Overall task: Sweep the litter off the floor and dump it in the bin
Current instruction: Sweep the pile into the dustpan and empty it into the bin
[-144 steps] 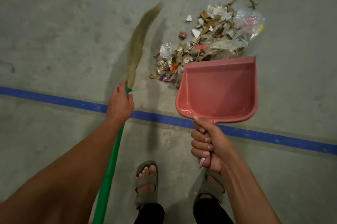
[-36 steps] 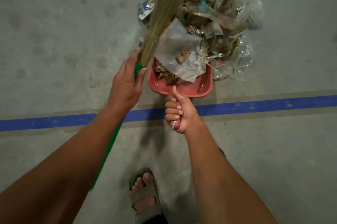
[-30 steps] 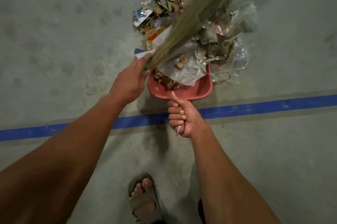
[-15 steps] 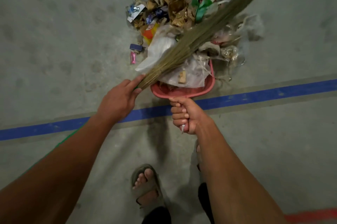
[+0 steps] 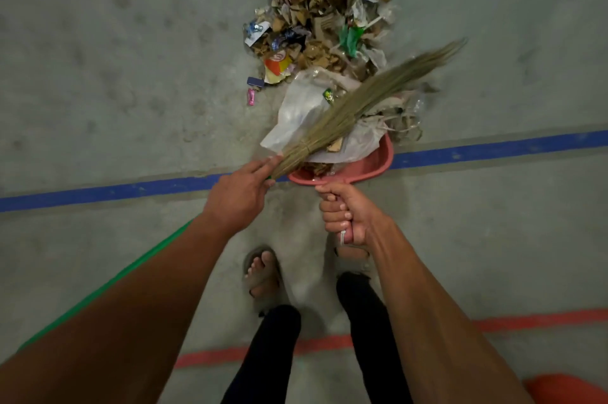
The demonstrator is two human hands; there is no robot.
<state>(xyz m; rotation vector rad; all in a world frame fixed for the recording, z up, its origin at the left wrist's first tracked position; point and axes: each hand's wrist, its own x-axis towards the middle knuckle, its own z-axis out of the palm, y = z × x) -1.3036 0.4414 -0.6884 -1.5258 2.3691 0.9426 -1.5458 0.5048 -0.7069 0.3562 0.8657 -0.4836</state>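
Litter (image 5: pixel 324 25): torn cardboard, wrappers, plastic; left hand (image 5: pixel 240 196) grip clasps broom (image 5: pixel 362 101), right hand (image 5: pixel 345 216) dustpan (image 5: pixel 371 163).

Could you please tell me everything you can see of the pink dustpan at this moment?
The dustpan looks like pink moulded plastic with a raised, rounded back rim. It sits low over the blue floor line, mouth facing the litter pile. The right hand grips its handle, which is mostly hidden. A translucent plastic bag, paper scraps and the broom bristles lie over it, hiding most of its tray.
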